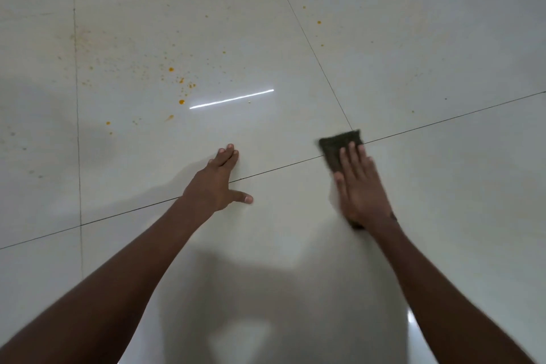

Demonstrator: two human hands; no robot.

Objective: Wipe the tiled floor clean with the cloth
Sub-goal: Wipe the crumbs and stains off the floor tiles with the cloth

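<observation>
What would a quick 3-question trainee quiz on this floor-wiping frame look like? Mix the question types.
1. True or false: the right hand presses flat on the dark cloth.
2. Where do most orange spots lie relative to the cloth? A) ahead and to the left B) under it C) behind it
3. Fill in: the left hand rests on the ___ and holds nothing.

Key:
1. True
2. A
3. floor
</observation>
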